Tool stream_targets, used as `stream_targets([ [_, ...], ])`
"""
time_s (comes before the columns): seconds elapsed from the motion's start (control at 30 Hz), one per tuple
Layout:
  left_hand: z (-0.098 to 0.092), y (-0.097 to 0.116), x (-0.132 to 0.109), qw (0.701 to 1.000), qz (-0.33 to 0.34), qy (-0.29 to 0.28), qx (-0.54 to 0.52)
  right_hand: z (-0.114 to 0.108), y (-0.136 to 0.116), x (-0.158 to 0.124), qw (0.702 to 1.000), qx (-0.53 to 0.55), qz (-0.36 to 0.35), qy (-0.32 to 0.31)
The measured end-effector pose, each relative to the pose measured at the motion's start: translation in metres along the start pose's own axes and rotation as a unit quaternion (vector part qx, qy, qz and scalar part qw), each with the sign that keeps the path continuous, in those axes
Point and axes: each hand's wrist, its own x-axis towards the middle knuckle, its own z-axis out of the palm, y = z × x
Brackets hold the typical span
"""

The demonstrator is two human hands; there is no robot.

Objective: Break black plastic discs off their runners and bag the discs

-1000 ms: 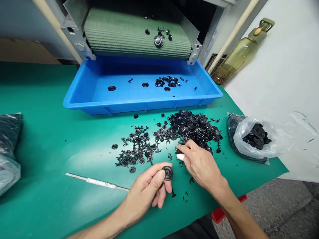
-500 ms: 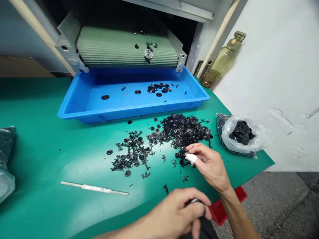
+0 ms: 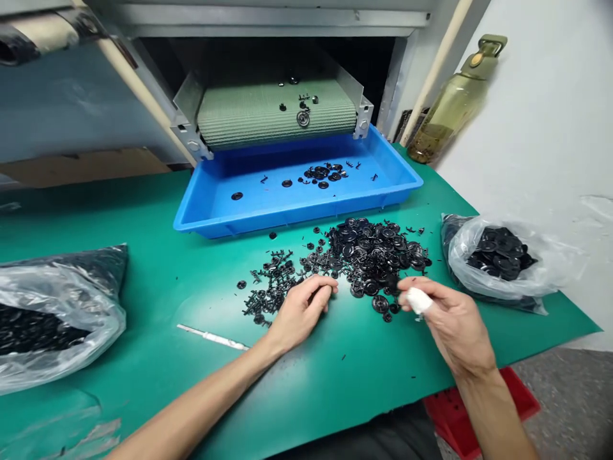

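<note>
A heap of black round plastic discs (image 3: 373,252) lies on the green table (image 3: 143,281), with a looser scatter of small black sprue bits (image 3: 271,291) to its left. My left hand (image 3: 301,310) rests between the two, fingers curled in, tips at the edge of the small bits. What it holds, if anything, is hidden. My right hand (image 3: 450,322) hovers at the heap's near right edge. Its white-wrapped fingertip (image 3: 419,299) is pinched against the thumb, and I see no part in the pinch.
A blue tray (image 3: 297,214) with a few black parts sits under a green ribbed conveyor belt (image 3: 268,118). Clear bags of black parts lie at right (image 3: 502,255) and left (image 3: 52,306). Also here: a thin white strip (image 3: 213,337), an olive bottle (image 3: 453,102) and a red bin (image 3: 483,409) below the table edge.
My left hand held a black disc, dropped toward my lap, and is now back on the table without the disc in sight. My right hand moved to the right along the heap. The view shifted left.
</note>
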Motion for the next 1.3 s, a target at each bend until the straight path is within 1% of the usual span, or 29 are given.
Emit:
stream_targets([
  [0.07, -0.002, 0.001, -0.007, 1.0, -0.011, 0.007, -0.025, 0.015, -0.001, 0.004, 0.997, -0.066, -0.011, -0.046],
  [0.1, -0.002, 0.001, -0.011, 0.999, -0.015, 0.009, -0.043, 0.02, 0.0, 0.006, 0.993, -0.106, -0.015, -0.058],
  [0.13, -0.002, 0.0, -0.015, 0.997, -0.024, 0.016, -0.067, 0.024, 0.0, 0.007, 0.987, -0.145, -0.017, -0.063],
  [0.17, -0.003, -0.001, -0.018, 0.994, -0.042, 0.032, -0.101, 0.026, 0.002, 0.008, 0.982, -0.181, -0.023, -0.055],
  [0.2, -0.004, -0.002, -0.021, 0.986, -0.064, 0.054, -0.143, 0.026, 0.003, 0.008, 0.975, -0.215, -0.034, -0.042],
  [0.27, -0.008, -0.003, -0.025, 0.962, -0.109, 0.094, -0.232, 0.023, 0.005, 0.008, 0.957, -0.282, -0.063, -0.02],
  [0.33, -0.01, -0.002, -0.026, 0.937, -0.141, 0.1, -0.305, 0.021, 0.005, 0.007, 0.928, -0.359, -0.087, -0.041],
  [0.37, -0.009, 0.001, -0.025, 0.927, -0.15, 0.087, -0.332, 0.022, 0.004, 0.007, 0.91, -0.4, -0.092, -0.064],
  [0.43, -0.004, 0.007, -0.025, 0.914, -0.165, 0.035, -0.369, 0.027, 0.001, 0.007, 0.87, -0.471, -0.098, -0.104],
  [0.47, 0.0, 0.01, -0.025, 0.908, -0.171, 0.002, -0.383, 0.03, 0.0, 0.008, 0.856, -0.493, -0.103, -0.113],
  [0.5, 0.003, 0.013, -0.025, 0.902, -0.175, -0.031, -0.393, 0.032, -0.001, 0.008, 0.849, -0.504, -0.109, -0.117],
  [0.57, 0.009, 0.016, -0.026, 0.894, -0.182, -0.077, -0.403, 0.036, -0.002, 0.01, 0.852, -0.498, -0.114, -0.119],
  [0.63, 0.012, 0.015, -0.026, 0.894, -0.19, -0.095, -0.395, 0.036, -0.003, 0.011, 0.86, -0.483, -0.111, -0.121],
  [0.73, 0.013, 0.01, -0.027, 0.905, -0.198, -0.107, -0.361, 0.034, -0.006, 0.013, 0.871, -0.459, -0.105, -0.142],
  [0.83, 0.014, 0.009, -0.029, 0.916, -0.199, -0.086, -0.337, 0.036, -0.011, 0.011, 0.902, -0.392, -0.101, -0.152],
  [0.9, 0.016, 0.011, -0.03, 0.922, -0.195, -0.066, -0.327, 0.043, -0.015, 0.006, 0.937, -0.319, -0.063, -0.129],
  [0.97, 0.017, 0.013, -0.031, 0.929, -0.187, -0.067, -0.313, 0.053, -0.017, -0.002, 0.967, -0.233, 0.003, -0.101],
  [1.03, 0.018, 0.015, -0.033, 0.934, -0.184, -0.076, -0.296, 0.062, -0.017, -0.013, 0.981, -0.169, 0.055, -0.082],
  [1.07, 0.018, 0.015, -0.033, 0.937, -0.184, -0.078, -0.286, 0.065, -0.016, -0.019, 0.982, -0.16, 0.058, -0.08],
  [1.1, 0.019, 0.014, -0.033, 0.94, -0.183, -0.079, -0.276, 0.066, -0.015, -0.024, 0.981, -0.168, 0.047, -0.085],
  [1.2, 0.02, 0.011, -0.035, 0.949, -0.18, -0.084, -0.244, 0.061, -0.012, -0.035, 0.966, -0.233, -0.013, -0.112],
  [1.3, 0.02, 0.009, -0.037, 0.969, -0.141, -0.104, -0.174, 0.052, -0.01, -0.041, 0.949, -0.261, -0.056, -0.167],
])
